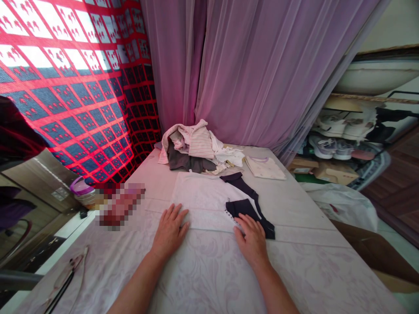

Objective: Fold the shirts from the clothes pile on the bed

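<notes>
Fingers spread and gripping nothing, my left hand (170, 227) lies flat at the hem end of a white T-shirt with black sleeves (199, 196), as I see it from afar through the head camera. My right hand (251, 237), also relaxed and unclenched, rests its fingertips on the near black sleeve, beside a strip of dotted trim. The shirt lies flat on the cloth-covered bench (310, 266), between the hands and reaching beyond them, its neckline toward the right.

Just past it sits a heap of clothes (201, 146), a pink striped garment over a dark grey one; to the heap's right, a white top with a lilac neckline (266, 168) lies folded. What looks like a pair of eyeglasses (62, 288) rests at the near left, and a pixelated patch hides a reddish item (121, 207).

Off the bench's left side stands a tub with a purple lid (82, 186), its contents unclear to me. On the right, a rack holds a pale basin (376, 77), its inside hidden from me, above pairs of shoes (334, 147) and cardboard boxes (337, 171). A white plastic bag (340, 203) and a larger carton (369, 248) sit lower, their contents indistinct. Purple curtains (255, 69) hang behind.
</notes>
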`<state>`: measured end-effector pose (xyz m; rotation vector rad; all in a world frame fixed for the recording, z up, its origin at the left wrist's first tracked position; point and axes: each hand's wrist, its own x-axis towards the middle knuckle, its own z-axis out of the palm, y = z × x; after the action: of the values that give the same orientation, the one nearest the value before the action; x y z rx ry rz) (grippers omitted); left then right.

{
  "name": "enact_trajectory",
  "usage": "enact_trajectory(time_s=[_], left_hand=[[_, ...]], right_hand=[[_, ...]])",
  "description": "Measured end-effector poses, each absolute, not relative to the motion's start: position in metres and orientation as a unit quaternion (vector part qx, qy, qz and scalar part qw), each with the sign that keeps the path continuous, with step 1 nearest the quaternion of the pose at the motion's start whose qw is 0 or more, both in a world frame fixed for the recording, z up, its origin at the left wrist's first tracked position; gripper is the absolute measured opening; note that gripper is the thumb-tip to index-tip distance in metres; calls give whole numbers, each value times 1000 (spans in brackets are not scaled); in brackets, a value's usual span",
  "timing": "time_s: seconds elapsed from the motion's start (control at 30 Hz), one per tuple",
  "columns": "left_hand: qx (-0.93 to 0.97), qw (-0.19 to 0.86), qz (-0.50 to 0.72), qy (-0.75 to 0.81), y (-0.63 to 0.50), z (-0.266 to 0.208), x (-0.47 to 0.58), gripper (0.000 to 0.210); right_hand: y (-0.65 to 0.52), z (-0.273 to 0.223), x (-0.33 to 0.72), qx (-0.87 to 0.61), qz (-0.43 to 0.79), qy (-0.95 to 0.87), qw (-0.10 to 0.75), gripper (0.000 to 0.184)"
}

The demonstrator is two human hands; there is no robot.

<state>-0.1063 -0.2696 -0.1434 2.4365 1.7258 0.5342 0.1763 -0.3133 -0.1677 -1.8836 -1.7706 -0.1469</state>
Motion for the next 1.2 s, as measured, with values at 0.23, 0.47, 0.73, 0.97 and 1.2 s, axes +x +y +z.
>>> enact_trajectory(time_s=[0.23, 0.47, 0.73, 0.97, 1.2], left_hand=[[804, 47, 171, 568, -270, -142, -106, 39], [803, 49, 160, 573, -270, -142, -105, 40], [801, 55, 155, 575, -270, -141, -106, 41], [800, 51, 145, 580, -269, -142, -106, 42], [798, 54, 144, 583, -268, -143, -105, 43]], right_hand=[[-314, -164, 175, -700, -50, -660, 269, 34], [-315, -161, 174, -712, -30, -659, 242, 37], [-313, -166, 181, -716, -2, -671, 193, 41], [-295, -133, 171, -720, -45, -674, 161, 48], [-268, -120, 162, -756, 45, -652, 23, 62]])
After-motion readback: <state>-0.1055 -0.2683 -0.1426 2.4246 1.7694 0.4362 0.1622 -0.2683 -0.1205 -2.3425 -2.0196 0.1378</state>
